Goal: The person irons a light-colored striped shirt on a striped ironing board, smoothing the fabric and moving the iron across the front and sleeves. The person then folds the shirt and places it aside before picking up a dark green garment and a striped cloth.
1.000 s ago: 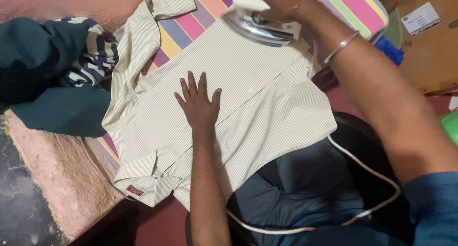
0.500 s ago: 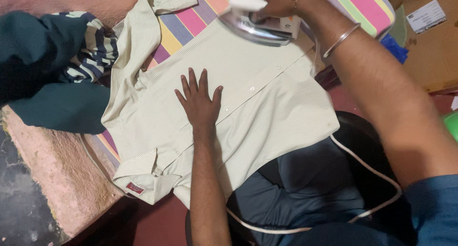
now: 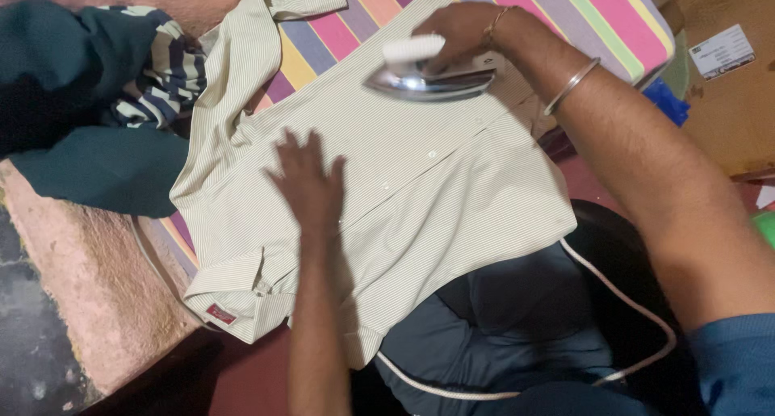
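A pale striped shirt (image 3: 452, 182) lies spread flat over a striped multicoloured cloth (image 3: 565, 12). My left hand (image 3: 307, 186) rests flat on the shirt's middle, fingers apart, a little blurred. My right hand (image 3: 460, 33) grips the white handle of a metal clothes iron (image 3: 424, 77), whose soleplate sits on the shirt's upper part. A white cord (image 3: 622, 279) loops from the iron's side down across my lap.
Dark green cloth (image 3: 89, 166) and a navy-striped garment (image 3: 165, 77) are piled at the left. A pink stone ledge (image 3: 81, 279) runs under the cloth's left edge. A brown cardboard box (image 3: 726, 77) with a label stands at the right, with a blue object (image 3: 666, 101) beside it.
The iron has come down and toward me onto the shirt. My left hand has slid left across the fabric.
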